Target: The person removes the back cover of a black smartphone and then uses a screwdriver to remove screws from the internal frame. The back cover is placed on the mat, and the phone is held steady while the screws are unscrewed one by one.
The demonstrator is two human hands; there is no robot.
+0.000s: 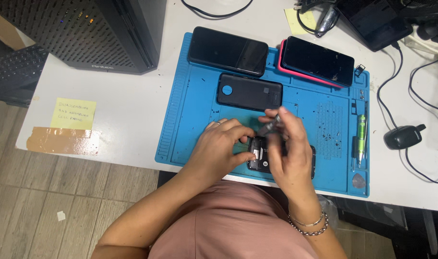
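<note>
One opened black phone lies near the front edge of the blue work mat, largely covered by both hands. Left hand rests on its left end, fingers curled around the edge, steadying it. Right hand sits over its right half, fingers pinched on a slim grey screwdriver angled down toward the phone. Just behind on the mat – one black back cover; further back, two more phones: a black one and one in a pink case. One green-handled tool lies in the mat's right tray. On the white desk: two yellow sticky notes, a black computer tower, a small black mouse-like device with cables.
</note>
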